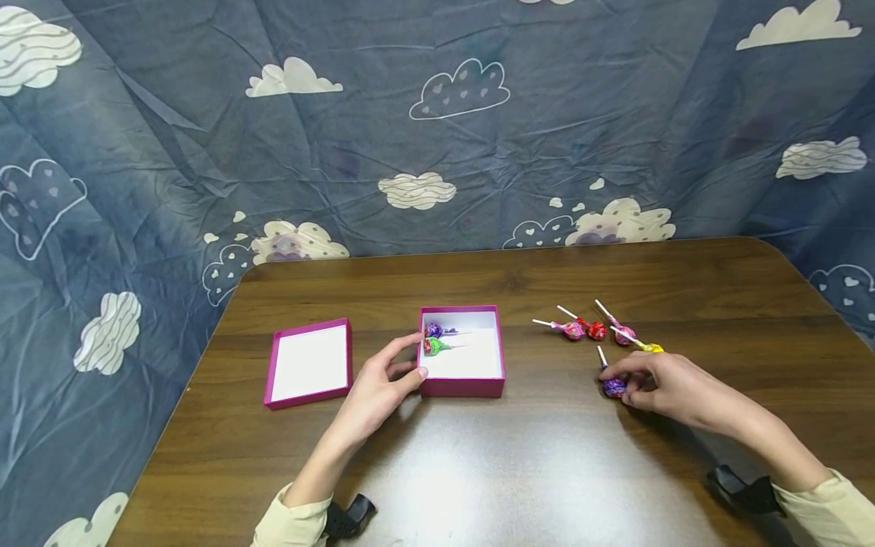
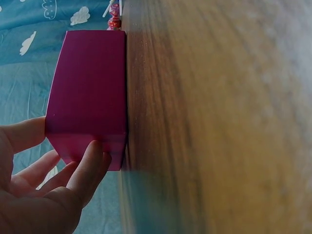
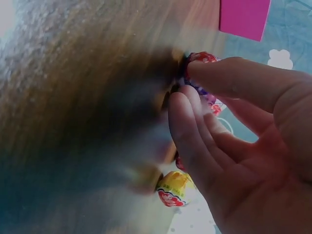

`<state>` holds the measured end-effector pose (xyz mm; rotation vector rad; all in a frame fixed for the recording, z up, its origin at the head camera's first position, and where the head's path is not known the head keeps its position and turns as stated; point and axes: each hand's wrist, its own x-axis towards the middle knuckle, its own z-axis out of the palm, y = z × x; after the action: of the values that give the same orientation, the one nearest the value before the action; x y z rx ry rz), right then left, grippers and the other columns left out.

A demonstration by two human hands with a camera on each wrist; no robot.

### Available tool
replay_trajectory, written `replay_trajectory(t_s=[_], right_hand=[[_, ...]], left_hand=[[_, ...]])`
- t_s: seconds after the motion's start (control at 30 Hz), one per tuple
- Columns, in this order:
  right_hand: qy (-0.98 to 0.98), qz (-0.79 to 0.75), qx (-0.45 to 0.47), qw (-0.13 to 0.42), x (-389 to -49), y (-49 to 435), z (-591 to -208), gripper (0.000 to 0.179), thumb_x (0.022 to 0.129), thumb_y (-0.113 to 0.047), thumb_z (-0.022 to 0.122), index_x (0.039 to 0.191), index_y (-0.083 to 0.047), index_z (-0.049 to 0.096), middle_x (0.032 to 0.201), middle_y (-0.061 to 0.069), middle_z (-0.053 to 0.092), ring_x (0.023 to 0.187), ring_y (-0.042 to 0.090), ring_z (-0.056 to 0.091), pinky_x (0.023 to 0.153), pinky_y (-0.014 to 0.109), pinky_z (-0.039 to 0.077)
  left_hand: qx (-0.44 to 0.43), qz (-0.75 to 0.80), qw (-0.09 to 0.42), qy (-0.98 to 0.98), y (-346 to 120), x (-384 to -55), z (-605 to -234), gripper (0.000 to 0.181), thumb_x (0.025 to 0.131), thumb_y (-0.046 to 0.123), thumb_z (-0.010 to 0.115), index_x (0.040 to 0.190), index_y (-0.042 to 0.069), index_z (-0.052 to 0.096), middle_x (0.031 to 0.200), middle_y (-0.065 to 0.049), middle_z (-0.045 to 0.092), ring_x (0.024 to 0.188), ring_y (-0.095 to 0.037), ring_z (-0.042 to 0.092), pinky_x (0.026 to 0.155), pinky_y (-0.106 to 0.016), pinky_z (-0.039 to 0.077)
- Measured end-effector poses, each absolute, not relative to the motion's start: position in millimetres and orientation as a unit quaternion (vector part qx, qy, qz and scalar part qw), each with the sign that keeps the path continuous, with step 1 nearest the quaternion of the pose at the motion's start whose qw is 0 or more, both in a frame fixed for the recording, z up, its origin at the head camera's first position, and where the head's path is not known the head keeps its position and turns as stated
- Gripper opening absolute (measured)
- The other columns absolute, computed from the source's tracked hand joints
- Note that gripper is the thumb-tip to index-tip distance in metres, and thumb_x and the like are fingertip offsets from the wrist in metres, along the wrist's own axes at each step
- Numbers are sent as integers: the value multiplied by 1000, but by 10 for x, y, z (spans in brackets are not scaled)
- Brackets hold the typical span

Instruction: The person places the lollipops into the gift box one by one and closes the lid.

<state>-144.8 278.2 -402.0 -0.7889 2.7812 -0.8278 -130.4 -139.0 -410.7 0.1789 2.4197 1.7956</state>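
Thumb and fingers of the right hand (image 1: 673, 391) pinch a round, glossy purple-wrapped lollipop (image 1: 613, 388) at the wood-grain table (image 1: 533, 456), while the left hand (image 1: 376, 391) rests relaxed fingers against a magenta box (image 1: 462, 387). Green (image 1: 434, 346) and violet (image 1: 434, 330) lollipops lie inside on white. The right-wrist view reveals a red label on a yellow lollipop (image 3: 175, 187), partly hidden from the head camera.
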Motion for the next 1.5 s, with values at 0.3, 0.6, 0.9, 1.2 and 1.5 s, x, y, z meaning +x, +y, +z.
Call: replay_trajectory(t_s=[0.3, 0.6, 0.9, 1.2, 1.5], right_hand=[[920, -218, -321, -56, -1458, 2720, -4081, 33, 67, -13, 90, 93, -25, 75, 94, -17, 59, 88, 8, 56, 73, 31, 46], [936, -236, -258, -40, -1416, 2598, -4033, 27, 73, -24, 87, 91, -33, 69, 90, -20, 64, 86, 10, 61, 71, 33, 47], [919, -279, -272, -61, -1413, 2468, -4015, 27, 77, -26, 86, 95, -33, 67, 91, -23, 66, 91, 5, 65, 74, 34, 50], [904, -313, -275, -96, -1413, 2357, -4005, 30, 76, -21, 87, 101, -21, 71, 94, -17, 68, 87, 5, 65, 76, 23, 47], [898, -365, -235, -73, -1408, 2219, -3937, 24, 79, -27, 85, 97, -28, 70, 88, -16, 66, 81, 8, 64, 71, 28, 50]], left_hand=[[58, 592, 63, 801, -1389, -1307, -4092, 53, 90, 12, 70, 140, 17, 55, 138, -9, 55, 114, -25, 62, 89, -41, 51], [62, 592, 65, 801, -1386, -1310, -4098, 53, 91, 11, 69, 141, 17, 54, 139, -11, 53, 114, -25, 61, 89, -41, 51], [66, 601, 63, 794, -1384, -1298, -4083, 52, 90, 10, 70, 140, 15, 55, 140, -13, 53, 115, -28, 61, 90, -43, 51], [63, 604, 57, 792, -1378, -1306, -4115, 53, 90, 8, 69, 140, 14, 54, 138, -15, 54, 114, -29, 61, 88, -43, 52], [61, 609, 59, 788, -1382, -1306, -4118, 53, 89, 6, 70, 140, 14, 55, 138, -14, 55, 113, -28, 62, 87, -43, 51]])
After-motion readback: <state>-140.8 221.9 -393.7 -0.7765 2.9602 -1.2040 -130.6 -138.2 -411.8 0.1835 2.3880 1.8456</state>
